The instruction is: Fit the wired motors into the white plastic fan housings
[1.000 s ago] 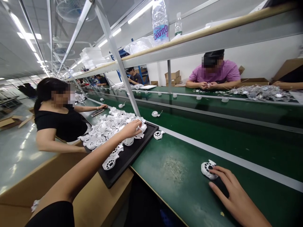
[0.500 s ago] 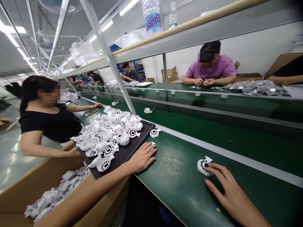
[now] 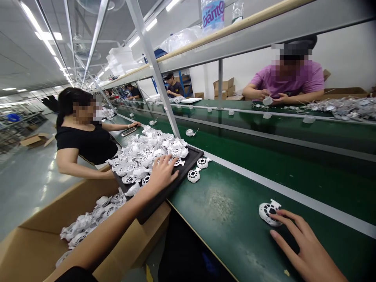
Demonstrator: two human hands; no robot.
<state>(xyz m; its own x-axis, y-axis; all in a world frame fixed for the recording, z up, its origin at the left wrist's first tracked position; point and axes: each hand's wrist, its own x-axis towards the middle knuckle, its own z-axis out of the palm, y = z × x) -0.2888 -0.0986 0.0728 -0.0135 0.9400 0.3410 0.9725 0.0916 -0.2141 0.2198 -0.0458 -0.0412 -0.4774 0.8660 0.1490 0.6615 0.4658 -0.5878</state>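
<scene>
My left hand (image 3: 162, 171) is over the black tray (image 3: 179, 178), fingers spread on the near edge of a heap of white round plastic housings (image 3: 147, 150). Its fingertips overlap a few of them, and I see nothing gripped. On the green bench, my right hand (image 3: 302, 235) lies with its fingers apart, fingertips at the edge of one white housing (image 3: 268, 212) with dark openings and a short tab. Two more housings, a nearer one (image 3: 194, 175) and a farther one (image 3: 202, 162), rest just right of the tray.
A cardboard box (image 3: 35, 231) below the tray holds more housings. One co-worker (image 3: 85, 137) in black stands at left; another in pink (image 3: 286, 78) works across the belt (image 3: 235, 145). A metal post (image 3: 158, 78) rises behind the tray.
My left hand has moved from the bench onto the heap in the tray, and a second housing now shows beside the tray. My right hand stays by its housing. The view has shifted left.
</scene>
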